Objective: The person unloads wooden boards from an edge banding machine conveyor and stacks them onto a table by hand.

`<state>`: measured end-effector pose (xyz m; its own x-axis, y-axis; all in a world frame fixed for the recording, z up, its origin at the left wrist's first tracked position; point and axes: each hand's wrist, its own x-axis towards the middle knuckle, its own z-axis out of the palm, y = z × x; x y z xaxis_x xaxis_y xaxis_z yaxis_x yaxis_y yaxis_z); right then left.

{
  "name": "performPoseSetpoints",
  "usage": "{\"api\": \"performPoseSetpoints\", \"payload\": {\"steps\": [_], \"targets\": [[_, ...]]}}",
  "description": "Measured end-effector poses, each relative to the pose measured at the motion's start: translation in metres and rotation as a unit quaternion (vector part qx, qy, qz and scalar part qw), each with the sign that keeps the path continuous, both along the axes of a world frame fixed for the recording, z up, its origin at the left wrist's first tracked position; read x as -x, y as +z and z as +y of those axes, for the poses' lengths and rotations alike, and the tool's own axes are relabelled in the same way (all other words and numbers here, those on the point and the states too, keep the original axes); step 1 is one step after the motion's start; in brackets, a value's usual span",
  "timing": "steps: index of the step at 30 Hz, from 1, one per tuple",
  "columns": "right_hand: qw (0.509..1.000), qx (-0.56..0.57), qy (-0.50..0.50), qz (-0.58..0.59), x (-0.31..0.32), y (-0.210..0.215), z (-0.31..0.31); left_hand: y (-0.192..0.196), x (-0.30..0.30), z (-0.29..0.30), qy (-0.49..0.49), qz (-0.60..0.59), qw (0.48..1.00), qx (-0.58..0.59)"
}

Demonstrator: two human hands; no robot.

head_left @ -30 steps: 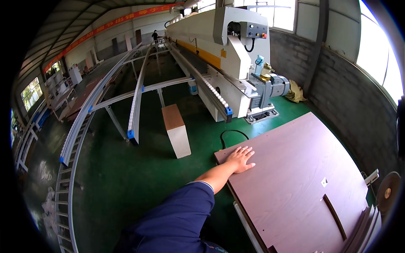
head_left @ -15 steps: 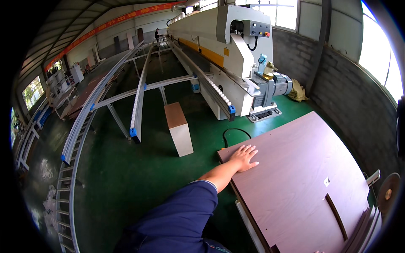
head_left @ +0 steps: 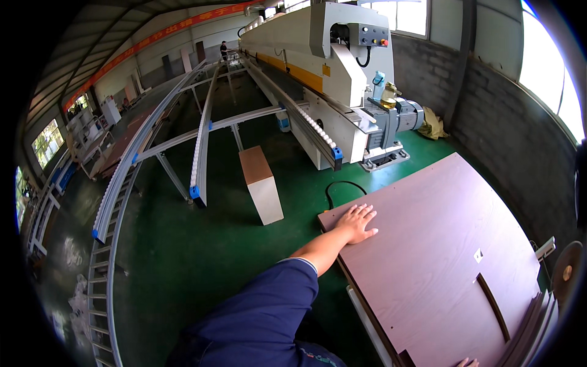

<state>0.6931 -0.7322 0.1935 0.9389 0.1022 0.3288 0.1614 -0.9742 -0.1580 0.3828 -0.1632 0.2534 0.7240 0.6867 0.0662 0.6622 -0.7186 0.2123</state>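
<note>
My left hand (head_left: 356, 224) lies flat on the far left corner of a pinkish-brown wood-grain panel (head_left: 422, 238). Its fingers are spread and its palm faces down. At the lower edge, only the fingertips of my right hand (head_left: 469, 363) show, resting on the same panel with the fingers slightly apart; the rest of that hand is out of view. A narrow dark strip (head_left: 493, 306) and a small pale square with a dark mark (head_left: 478, 255) are on the panel's right part. Several dark brown strips (head_left: 529, 330) are piled at its right edge.
A long white and yellow machine (head_left: 293, 55) with a motor (head_left: 406, 115) stands ahead. Metal roller rails (head_left: 202, 144) run along its left. A white block with a brown top (head_left: 264, 199) stands on the green floor. Another person (head_left: 224, 50) is far back.
The view has shifted slightly. My left hand stays flat on the panel's corner, while more of my right hand's fingertips now shows at the lower edge.
</note>
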Motion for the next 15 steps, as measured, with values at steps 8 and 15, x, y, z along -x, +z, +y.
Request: {"api": "performPoseSetpoints", "payload": {"steps": [8,15], "targets": [[0.998,0.005,0.018,-0.06,-0.003,-0.008,-0.001,-0.001,0.002,0.002,0.002,-0.002,1.0,-0.007],[0.99,0.012,0.043,-0.134,-0.017,-0.023,-0.009,0.004,-0.001,-0.007,-0.001,0.007,1.0,0.002]]}}
